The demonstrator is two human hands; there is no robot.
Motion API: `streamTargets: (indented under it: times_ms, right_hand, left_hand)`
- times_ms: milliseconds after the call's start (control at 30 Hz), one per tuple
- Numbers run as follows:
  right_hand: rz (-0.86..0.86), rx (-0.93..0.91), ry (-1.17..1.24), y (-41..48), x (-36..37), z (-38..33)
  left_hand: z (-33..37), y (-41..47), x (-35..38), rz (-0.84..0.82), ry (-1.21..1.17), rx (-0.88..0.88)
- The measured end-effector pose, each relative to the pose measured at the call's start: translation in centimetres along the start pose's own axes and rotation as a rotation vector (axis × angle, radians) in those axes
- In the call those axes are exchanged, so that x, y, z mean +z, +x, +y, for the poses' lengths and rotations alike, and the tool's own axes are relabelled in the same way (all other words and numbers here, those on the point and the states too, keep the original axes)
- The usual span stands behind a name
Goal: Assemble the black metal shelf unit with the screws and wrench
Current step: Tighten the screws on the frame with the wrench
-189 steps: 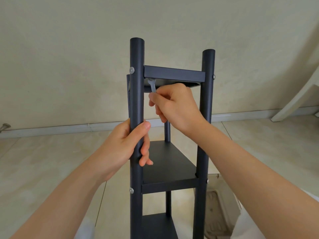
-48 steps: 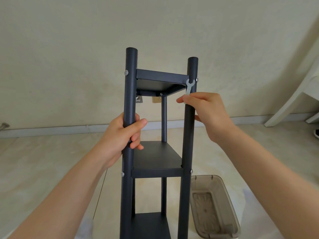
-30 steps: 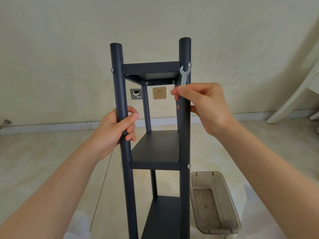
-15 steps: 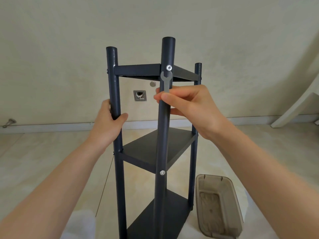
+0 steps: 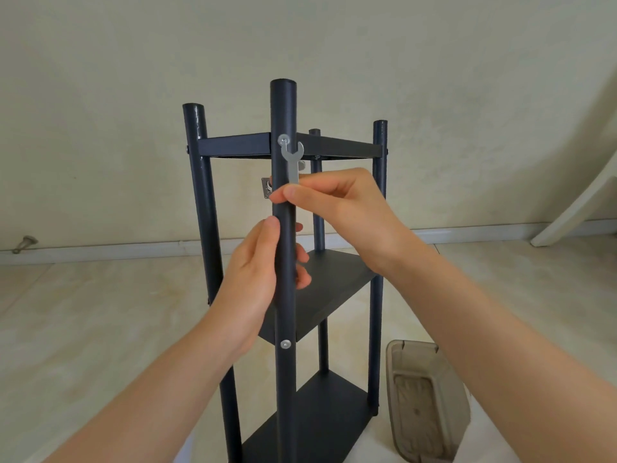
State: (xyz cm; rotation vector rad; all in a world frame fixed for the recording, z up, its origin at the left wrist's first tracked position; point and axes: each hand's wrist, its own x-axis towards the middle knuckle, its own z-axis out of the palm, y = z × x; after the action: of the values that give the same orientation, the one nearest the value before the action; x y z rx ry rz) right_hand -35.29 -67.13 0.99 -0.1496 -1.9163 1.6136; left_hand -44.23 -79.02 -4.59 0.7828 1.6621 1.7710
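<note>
The black metal shelf unit (image 5: 233, 147) stands upright in front of me, one corner post (image 5: 283, 108) turned toward the camera. A silver screw (image 5: 284, 140) sits in that post at the top shelf level, another screw (image 5: 285, 344) lower down. My right hand (image 5: 337, 208) pinches a small flat silver wrench (image 5: 293, 162), its open jaw pointing up just beside and below the top screw. My left hand (image 5: 257, 279) wraps around the near post between the top and middle shelves; its fingertips show on the post's right side.
A translucent grey plastic tray (image 5: 427, 399) lies on the tiled floor to the right of the shelf base. A white furniture leg (image 5: 574, 208) leans at the far right. The wall and baseboard (image 5: 100, 250) run behind, with a wall socket (image 5: 266, 187) behind the post.
The shelf has turned further, bringing the corner post to face me. My left hand has left the far-left post and now grips the near post. The wrench stays by the top screw.
</note>
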Motion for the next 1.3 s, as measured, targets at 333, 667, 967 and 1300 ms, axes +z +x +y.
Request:
streamTargets:
  times_ms: [333, 667, 967, 1300]
  right_hand:
    - [-0.041, 0.009, -0.005, -0.4, -0.2, -0.2]
    - [-0.104, 0.129, -0.092, -0.6, -2.1, -0.3]
    - [0.005, 0.35, -0.287, -0.6, -1.7, 1.1]
    - [0.057, 0.36, -0.211, 0.2, -0.6, 1.1]
  left_hand:
    - [-0.2, -0.6, 0.6, -0.054, 0.01, 0.1]
    - [-0.1, -0.7, 0.8, -0.012, -0.057, 0.098]
    - [0.2, -0.9, 0.9, 0.017, -0.042, 0.075]
    - [0.1, -1.5, 0.4, 0.006, -0.031, 0.123]
